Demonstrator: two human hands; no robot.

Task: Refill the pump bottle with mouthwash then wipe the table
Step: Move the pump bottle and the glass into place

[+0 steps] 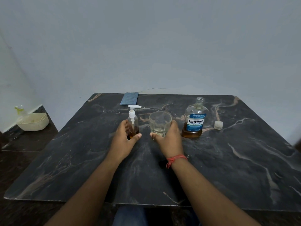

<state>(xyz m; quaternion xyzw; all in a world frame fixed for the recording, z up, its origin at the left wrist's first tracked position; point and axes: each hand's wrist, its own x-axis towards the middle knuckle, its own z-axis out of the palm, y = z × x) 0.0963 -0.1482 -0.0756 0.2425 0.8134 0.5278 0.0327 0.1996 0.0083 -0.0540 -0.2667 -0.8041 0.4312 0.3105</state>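
Note:
A clear pump bottle (133, 121) with a white pump head stands on the dark marble table (228, 160); a little amber liquid sits at its bottom. My left hand (124, 139) wraps around its lower part. My right hand (168, 139) grips a clear drinking glass (160, 122) that stands just right of the pump bottle, with a thin layer of pale liquid inside. Further right stands an uncapped Listerine mouthwash bottle (195, 119), amber liquid low in it. Its white cap (218, 125) lies on the table to its right. A folded blue cloth (129, 98) lies at the far edge.
The table's far edge meets a pale wall. On a low dark ledge to the left sits a cream plastic basket (33, 122) with a spray bottle (20, 110) behind it. A thin wire (153, 89) runs along the wall behind the cloth.

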